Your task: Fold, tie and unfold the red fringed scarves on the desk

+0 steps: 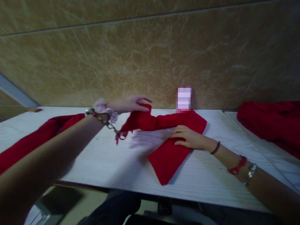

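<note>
The left hand (pixel 137 104) is gripping a red fabric strip (pixel 170 161); the right hand (pixel 188 138) is lying unclenched upon it.

My feed is dim: table (pixel 98 159) shadowed toward seven o'clock, left forearm (pixel 56 156) blurred at eight, pixelated patch (pixel 184 98) at two.

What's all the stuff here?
Fabric strip: one, red, folded on tabletop
Left cloth: one, red, tabletop's left
Right cloth: one, red, far right
Tabletop: one, whitish wood-grain, centre
Wall tiles: several, marbled brown, behind
Blurred item: one, pale, against wall
Block: one, brown, back left
Beam: one, grey, left
Scrunchie: one, pink, left wrist
Beaded bracelet: count unclear, multicoloured, left wrist
Thin band: one, dark, right wrist
Bracelets: two, red and silver, right forearm
Trousers: one pair, dark, below
Left hand: one, bare, strip's left end
Right hand: one, bare, on strip
</note>
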Tool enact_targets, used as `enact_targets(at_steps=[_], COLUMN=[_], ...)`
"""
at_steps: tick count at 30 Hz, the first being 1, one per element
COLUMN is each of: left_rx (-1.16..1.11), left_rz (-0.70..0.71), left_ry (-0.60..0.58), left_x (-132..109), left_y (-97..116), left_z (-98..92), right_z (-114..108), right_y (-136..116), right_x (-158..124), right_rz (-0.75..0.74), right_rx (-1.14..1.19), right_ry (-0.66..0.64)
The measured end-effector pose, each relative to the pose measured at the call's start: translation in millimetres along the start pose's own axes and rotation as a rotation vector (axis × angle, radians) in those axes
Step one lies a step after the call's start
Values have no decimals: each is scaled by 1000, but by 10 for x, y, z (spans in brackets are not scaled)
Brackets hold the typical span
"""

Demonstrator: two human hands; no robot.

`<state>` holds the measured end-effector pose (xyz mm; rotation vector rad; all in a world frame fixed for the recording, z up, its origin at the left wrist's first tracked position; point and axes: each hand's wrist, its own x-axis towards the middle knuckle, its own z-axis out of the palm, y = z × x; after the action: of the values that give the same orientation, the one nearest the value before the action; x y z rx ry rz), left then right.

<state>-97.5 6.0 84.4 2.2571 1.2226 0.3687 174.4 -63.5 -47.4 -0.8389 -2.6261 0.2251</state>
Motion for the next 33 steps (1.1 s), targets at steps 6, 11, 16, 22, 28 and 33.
enact_targets(at_steps=[6,11,16,22,28,33], left_rx=[-80,61,291,203,-199,-579], left_rz=[85,9,-45,-64,21,-76], left_ry=[65,-163,-124,69,191,-15], left_x=[56,-61,-189,-301,-198,71], left_y=[114,-48,-93,-45,286,408], left_z=[883,864,650,395,579,1156], right_z=[-69,-66,-97,-154,-282,-273], right_y=[-26,3,-53,-85,-62,-87], right_x=[-20,-20,-3,-15,-31,-29], right_rz=[95,128,121,114,90,187], right_rx=[33,69,70,70,190,265], right_ry=[-113,-138,-179,-126,194,462])
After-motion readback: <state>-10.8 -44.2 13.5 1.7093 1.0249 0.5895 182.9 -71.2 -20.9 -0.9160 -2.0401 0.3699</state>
